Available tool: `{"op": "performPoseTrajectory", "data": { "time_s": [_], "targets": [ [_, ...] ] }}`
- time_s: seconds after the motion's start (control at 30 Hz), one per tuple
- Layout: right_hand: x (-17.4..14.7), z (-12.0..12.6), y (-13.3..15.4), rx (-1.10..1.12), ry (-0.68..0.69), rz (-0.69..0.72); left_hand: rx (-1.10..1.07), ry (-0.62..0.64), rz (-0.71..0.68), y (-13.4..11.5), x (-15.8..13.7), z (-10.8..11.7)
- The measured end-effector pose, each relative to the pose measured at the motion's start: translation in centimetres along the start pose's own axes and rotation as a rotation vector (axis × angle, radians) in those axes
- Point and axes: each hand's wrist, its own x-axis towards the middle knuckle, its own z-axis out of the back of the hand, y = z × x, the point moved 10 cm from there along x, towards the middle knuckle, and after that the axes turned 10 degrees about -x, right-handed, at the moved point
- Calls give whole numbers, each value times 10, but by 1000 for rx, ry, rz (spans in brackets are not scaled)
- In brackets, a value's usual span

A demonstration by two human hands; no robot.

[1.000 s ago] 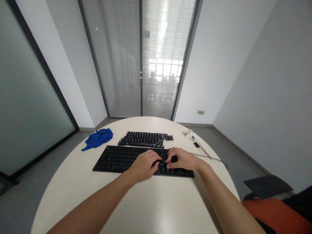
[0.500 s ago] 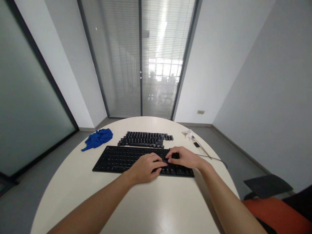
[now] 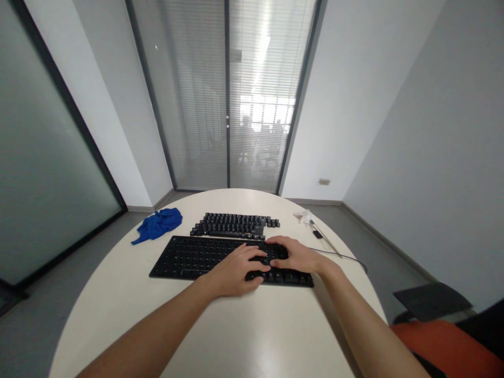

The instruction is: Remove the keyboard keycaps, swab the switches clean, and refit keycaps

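A black keyboard lies across the round table, its left and middle parts bare of keycaps, with some keycaps in place at the lower right. My left hand rests over the middle of it, fingers apart, fingertips touching or just above the board. Facing it from the right, my right hand lies over the keyboard's right part, thumb and fingers spread. I make out nothing held in either hand; the spots under the fingers are hidden. Just behind the board, loose black keycaps are laid out in rows.
A crumpled blue cloth lies at the table's left. At the right are white tissue-like material, a thin stick, a small black piece and the cable. An orange-seated chair stands lower right.
My right fingers have spread, the index finger reaching up toward the keyboard's back edge while the thumb stays near the middle. My left fingers have opened a little. The keyboard has not moved.
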Motion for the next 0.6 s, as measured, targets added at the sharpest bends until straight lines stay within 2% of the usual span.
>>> {"op": "performPoseTrajectory", "data": {
  "time_s": [0.13,0.43,0.53,0.6],
  "targets": [
    [1,0,-2,9,4,-41,-19,15,-14,-4,1,0],
    [1,2,11,-120,20,-16,4,5,-23,-5,1,-1],
    [2,5,12,-101,-21,16,4,5,-13,-4,1,-1],
    [4,10,4,-77,-84,-16,8,5,-4,-4,1,-1]
  ]
}}
